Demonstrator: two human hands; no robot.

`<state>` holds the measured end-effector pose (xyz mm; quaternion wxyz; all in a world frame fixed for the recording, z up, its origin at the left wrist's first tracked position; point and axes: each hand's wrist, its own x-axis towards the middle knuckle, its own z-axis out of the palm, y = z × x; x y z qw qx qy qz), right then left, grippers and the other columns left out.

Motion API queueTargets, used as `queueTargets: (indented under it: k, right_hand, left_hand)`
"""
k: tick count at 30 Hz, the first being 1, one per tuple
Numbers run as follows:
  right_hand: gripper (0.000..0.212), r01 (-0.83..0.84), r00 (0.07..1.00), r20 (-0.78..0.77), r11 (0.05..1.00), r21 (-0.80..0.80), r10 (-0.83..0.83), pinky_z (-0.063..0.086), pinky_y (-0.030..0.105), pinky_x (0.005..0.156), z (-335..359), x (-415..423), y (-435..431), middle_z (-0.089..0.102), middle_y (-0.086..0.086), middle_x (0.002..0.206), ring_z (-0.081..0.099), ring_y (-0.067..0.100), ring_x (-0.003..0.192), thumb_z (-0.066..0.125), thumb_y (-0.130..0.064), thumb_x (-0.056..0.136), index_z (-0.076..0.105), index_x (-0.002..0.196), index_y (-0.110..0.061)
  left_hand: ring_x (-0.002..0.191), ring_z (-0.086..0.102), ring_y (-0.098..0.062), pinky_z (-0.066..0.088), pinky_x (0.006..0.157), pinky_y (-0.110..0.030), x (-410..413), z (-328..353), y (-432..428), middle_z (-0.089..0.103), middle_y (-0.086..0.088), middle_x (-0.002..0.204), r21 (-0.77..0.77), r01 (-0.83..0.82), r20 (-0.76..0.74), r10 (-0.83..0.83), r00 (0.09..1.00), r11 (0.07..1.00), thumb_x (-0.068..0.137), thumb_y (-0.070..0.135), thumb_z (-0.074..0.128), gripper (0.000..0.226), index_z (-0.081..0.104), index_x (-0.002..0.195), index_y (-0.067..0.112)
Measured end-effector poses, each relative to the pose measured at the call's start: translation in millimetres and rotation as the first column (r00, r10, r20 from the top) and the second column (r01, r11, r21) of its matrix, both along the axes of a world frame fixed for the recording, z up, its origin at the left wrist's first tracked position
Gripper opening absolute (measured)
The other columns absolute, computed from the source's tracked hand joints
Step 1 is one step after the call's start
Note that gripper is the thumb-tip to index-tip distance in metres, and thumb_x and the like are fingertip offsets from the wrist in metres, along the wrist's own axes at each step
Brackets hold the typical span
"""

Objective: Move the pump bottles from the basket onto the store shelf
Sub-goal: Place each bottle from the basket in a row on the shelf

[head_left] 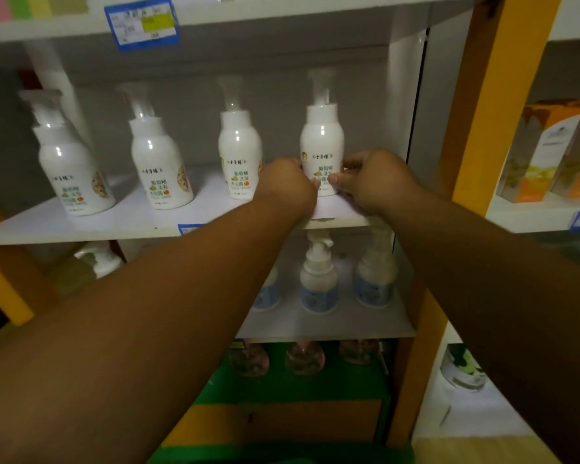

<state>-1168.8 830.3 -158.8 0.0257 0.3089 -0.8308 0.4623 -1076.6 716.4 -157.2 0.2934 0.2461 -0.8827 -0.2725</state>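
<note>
Several white pump bottles with clear caps stand in a row on the white store shelf (131, 222). The rightmost pump bottle (322, 142) stands upright near the shelf's right wall. My left hand (287, 185) grips its lower left side and my right hand (369, 182) grips its lower right side, fingers wrapped over the label. Three more bottles stand to the left: one (240, 152) just beside my left hand, one (158, 162) at the middle, one (67, 165) at the far left. No basket is in view.
The shelf below holds blue-labelled pump bottles (318, 283), and pinkish bottles (303, 358) stand lower still. An orange post (489, 105) bounds the bay on the right. Orange and white boxes (549, 152) sit on the neighbouring shelf. A blue price tag (143, 23) hangs above.
</note>
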Motion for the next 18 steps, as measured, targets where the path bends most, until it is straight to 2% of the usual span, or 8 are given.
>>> queueTargets:
  k: [5, 9, 13, 16, 18]
  right_hand:
    - [0.045, 0.044, 0.997, -0.066, 0.997, 0.067, -0.040, 0.045, 0.030, 0.072, -1.2, 2.2, -3.0, 0.074, 0.003, 0.120, 0.064, 0.017, 0.090, 0.070, -0.041, 0.091, 0.065, 0.132, -0.022]
    - [0.049, 0.080, 0.996, -0.061, 0.989, 0.127, -0.072, 0.053, 0.040, 0.091, 0.3, 1.7, -7.5, 0.074, 0.003, 0.120, 0.068, 0.024, 0.099, 0.070, -0.045, 0.090, 0.064, 0.133, -0.024]
    - [0.051, 0.085, 0.995, -0.062, 0.988, 0.127, -0.078, 0.052, 0.041, 0.091, -2.4, -1.3, -11.3, 0.074, 0.004, 0.120, 0.069, 0.025, 0.101, 0.070, -0.046, 0.089, 0.064, 0.133, -0.023]
    - [0.059, 0.141, 0.987, -0.090, 0.983, 0.119, -0.130, 0.048, 0.039, 0.089, -8.7, -3.6, -12.5, 0.072, 0.009, 0.123, 0.068, 0.030, 0.106, 0.068, -0.050, 0.089, 0.058, 0.139, -0.019]
    - [0.059, 0.150, 0.981, -0.133, 0.985, 0.089, -0.138, 0.044, 0.035, 0.081, -13.3, -1.0, -8.5, 0.071, 0.009, 0.123, 0.067, 0.029, 0.106, 0.065, -0.051, 0.091, 0.057, 0.139, -0.018]
  left_hand:
    - [0.105, 0.067, -0.022, 0.050, 0.092, -0.034, 0.8, 0.5, 0.7, 0.071, -0.007, 0.117, -0.008, -0.020, 0.009, 0.020, 1.000, 1.000, 0.093, 0.027, 0.067, 0.033, 0.066, 0.123, 0.014]
    - [0.105, 0.067, -0.024, 0.052, 0.094, -0.037, -2.7, 2.0, 1.1, 0.071, -0.008, 0.116, -0.011, -0.065, 0.041, 0.065, 0.997, 0.998, 0.093, 0.028, 0.067, 0.033, 0.067, 0.122, 0.012]
    - [0.104, 0.066, -0.027, 0.050, 0.089, -0.033, -2.0, 2.0, 3.3, 0.070, -0.011, 0.116, -0.047, -0.099, 0.061, 0.102, 0.993, 0.994, 0.094, 0.028, 0.065, 0.031, 0.065, 0.119, 0.010]
    - [0.105, 0.065, -0.025, 0.044, 0.081, -0.028, 12.7, -6.2, 10.0, 0.069, -0.008, 0.117, -0.047, -0.038, -0.081, 0.034, 0.996, 0.998, 0.096, 0.027, 0.061, 0.031, 0.062, 0.123, 0.012]
    - [0.114, 0.062, -0.021, 0.045, 0.091, -0.027, 32.5, -18.1, 15.6, 0.064, -0.006, 0.130, -0.146, 0.051, -0.167, -0.076, 0.983, 0.988, 0.098, 0.025, 0.057, 0.042, 0.053, 0.138, 0.016]
